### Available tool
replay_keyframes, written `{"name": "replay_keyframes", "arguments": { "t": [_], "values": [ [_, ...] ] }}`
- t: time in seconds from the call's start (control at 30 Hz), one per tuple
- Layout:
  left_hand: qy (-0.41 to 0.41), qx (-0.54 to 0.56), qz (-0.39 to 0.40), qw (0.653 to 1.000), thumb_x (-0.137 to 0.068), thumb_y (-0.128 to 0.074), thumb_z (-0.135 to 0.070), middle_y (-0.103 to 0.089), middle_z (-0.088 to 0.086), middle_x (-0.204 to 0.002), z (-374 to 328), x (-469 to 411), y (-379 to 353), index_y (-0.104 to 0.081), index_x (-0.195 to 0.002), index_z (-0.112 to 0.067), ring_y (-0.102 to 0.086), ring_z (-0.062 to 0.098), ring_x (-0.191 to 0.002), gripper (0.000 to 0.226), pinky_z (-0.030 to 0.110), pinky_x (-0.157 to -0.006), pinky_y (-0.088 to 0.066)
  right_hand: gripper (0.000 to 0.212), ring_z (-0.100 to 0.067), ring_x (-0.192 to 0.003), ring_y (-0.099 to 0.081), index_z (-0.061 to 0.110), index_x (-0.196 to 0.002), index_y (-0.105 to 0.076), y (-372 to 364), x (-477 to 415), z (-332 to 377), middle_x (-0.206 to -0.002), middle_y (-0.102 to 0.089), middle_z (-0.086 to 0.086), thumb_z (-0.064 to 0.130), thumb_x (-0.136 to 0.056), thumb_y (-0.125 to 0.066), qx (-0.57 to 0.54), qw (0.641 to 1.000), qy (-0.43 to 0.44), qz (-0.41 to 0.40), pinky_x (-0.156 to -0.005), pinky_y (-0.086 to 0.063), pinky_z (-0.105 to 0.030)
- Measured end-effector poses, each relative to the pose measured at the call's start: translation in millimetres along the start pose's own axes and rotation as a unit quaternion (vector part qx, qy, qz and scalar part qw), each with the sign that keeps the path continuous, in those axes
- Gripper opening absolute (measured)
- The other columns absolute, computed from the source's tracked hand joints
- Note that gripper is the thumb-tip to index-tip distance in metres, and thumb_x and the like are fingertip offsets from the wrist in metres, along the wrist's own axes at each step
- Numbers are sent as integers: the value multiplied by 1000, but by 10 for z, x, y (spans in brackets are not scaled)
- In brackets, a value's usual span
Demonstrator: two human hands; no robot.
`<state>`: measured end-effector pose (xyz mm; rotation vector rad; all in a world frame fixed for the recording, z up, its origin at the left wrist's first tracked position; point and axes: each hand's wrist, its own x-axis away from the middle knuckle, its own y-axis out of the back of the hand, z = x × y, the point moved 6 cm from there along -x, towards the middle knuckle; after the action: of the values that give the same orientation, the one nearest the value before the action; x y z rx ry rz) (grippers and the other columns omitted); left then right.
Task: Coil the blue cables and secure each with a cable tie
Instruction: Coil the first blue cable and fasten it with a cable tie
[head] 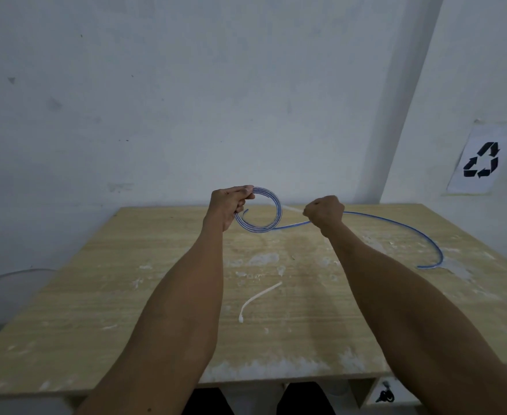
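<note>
Fingers (pixel 247 191) of our left hand (pixel 229 205) pinch a small coil of the blue cable (pixel 277 205), holding it above the far edge of the wooden table (pixel 96 295). Our right hand (pixel 324 211) is curled in a fist round the cable's loose run, just beside the coil. Beyond the fist the cable arcs rightward and its free end rests on the tabletop. A white cable tie (pixel 258 299) lies near the table's middle, between our forearms. The light wood is blotched with whitish stains. Behind stands a pale wall (pixel 186 85), with a recycling sign (pixel 483 160) taped at right.
</note>
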<state>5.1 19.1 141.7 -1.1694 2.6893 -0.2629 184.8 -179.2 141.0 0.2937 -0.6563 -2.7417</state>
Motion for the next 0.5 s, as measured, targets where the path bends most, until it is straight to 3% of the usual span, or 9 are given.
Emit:
{"name": "replay_keyframes", "arguments": {
  "t": [0.13, 0.23, 0.33, 0.43, 0.5],
  "values": [
    [23, -12, 30, 999, -91, -72, -6, -74, 14, -84, -7, 31, -36, -75, -97, -1, -43, 9, -56, 9, 18, -49, -34, 10, -22, -75, -61, 8, -84, -80, 41, -11, 75, -74, -70, -12, 8, -73, -79, -106, 994, -12, 5, -63, -50, -27],
    [27, -16, 36, 999, -90, -72, -6, -73, 14, -85, -10, 60, -63, -75, -101, 2, -42, 8, -53, 13, 18, -49, -34, 15, -19, -60, -52, 9, -84, -80, -21, -4, 44, -68, -62, -9, 12, -70, -86, -206, 974, -75, 49, -60, -48, -28],
    [29, -10, 38, 999, -91, -71, -5, -72, 15, -85, -3, 69, -80, -73, -104, 5, -42, 7, -51, 17, 18, -48, -33, 22, -21, -66, -66, 6, -86, -78, -11, 9, 35, -81, -72, -10, 5, -69, -91, -334, 937, -83, 51, -72, -61, -28],
    [41, -11, 63, 997, -91, -72, -6, -73, 14, -86, 19, 76, -138, -74, -102, 2, -41, 8, -54, 14, 18, -49, -33, 25, -25, -76, -73, -7, -90, -73, 31, 34, 37, -84, -73, -12, -6, -70, -87, -410, 909, -69, 23, -70, -63, -29],
    [52, -12, 85, 995, -90, -72, -6, -74, 13, -86, 48, 82, -211, -74, -102, 3, -41, 8, -56, 15, 19, -50, -34, 22, -21, -73, -71, -9, -92, -73, 47, 61, 57, -79, -71, -11, -8, -74, -84, -422, 905, -58, -2, -68, -64, -29]
  ]
}}
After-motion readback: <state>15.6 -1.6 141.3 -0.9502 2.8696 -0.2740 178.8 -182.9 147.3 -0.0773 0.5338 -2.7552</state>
